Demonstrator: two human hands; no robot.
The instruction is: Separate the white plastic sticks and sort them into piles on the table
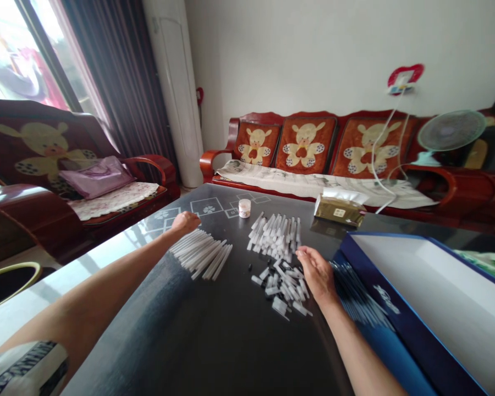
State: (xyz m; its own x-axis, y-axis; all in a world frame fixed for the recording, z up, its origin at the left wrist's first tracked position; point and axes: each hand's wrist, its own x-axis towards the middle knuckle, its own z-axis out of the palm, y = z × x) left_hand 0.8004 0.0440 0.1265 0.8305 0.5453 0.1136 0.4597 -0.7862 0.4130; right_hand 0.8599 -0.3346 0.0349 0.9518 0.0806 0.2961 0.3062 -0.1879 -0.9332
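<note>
My left hand (185, 221) is closed at the far end of a row of white translucent tubes (204, 253); whether it holds anything is too small to tell. My right hand (317, 272) has its fingers curled, thumb near fingertips, at the right side of a pile of short clear caps (286, 286) mixed with small black pieces. What those fingers hold, if anything, cannot be made out. Behind the caps lies a heap of clear pen-like tubes (275, 234). Dark thin sticks (361, 294) lie to the right of my right hand.
A small white jar (245, 208) stands behind the piles on the dark table (214, 341). At the right are a large blue box (437, 308) with a white inside and a tissue box (340, 209). Wooden sofas and a fan (451, 131) stand beyond the table.
</note>
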